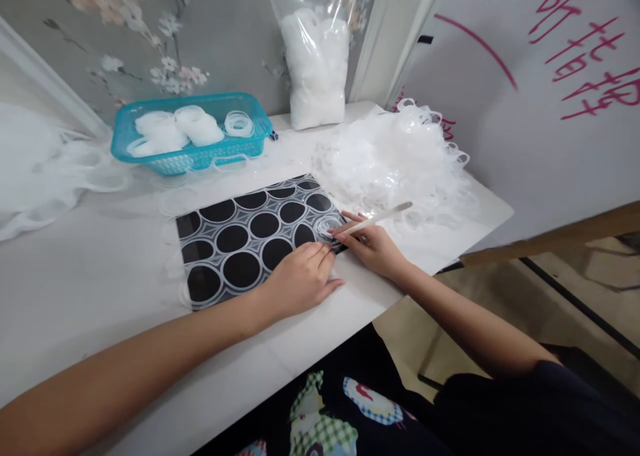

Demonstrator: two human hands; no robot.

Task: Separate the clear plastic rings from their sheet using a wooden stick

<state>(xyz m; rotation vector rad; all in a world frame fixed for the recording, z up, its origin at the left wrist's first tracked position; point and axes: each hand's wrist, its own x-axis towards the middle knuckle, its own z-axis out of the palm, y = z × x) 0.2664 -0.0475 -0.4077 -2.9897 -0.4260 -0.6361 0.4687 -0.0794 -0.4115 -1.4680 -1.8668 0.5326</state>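
Note:
A translucent plastic sheet point(254, 244) with rows of oval cut-outs lies on a black backing, whose dark surface shows through the holes. My left hand point(303, 276) rests on its near right part, fingers bent down onto the sheet and thumb stretched apart on the table. At the right edge, my right hand point(373, 244) grips a slim white pen-like stick point(385, 216), its lower end slanting down to the sheet. Close to both hands' fingertips sit a few loose clear rings point(327, 226). Exactly what the fingertips touch there is too small to tell.
A blue basket point(200, 156) holds stacks of white rings. Behind stands a clear bag point(317, 69) of white pieces. A heap of clear punched plastic point(395, 159) covers the table's right end, another pile point(45, 169) lies left. A whiteboard point(530, 123) leans at right.

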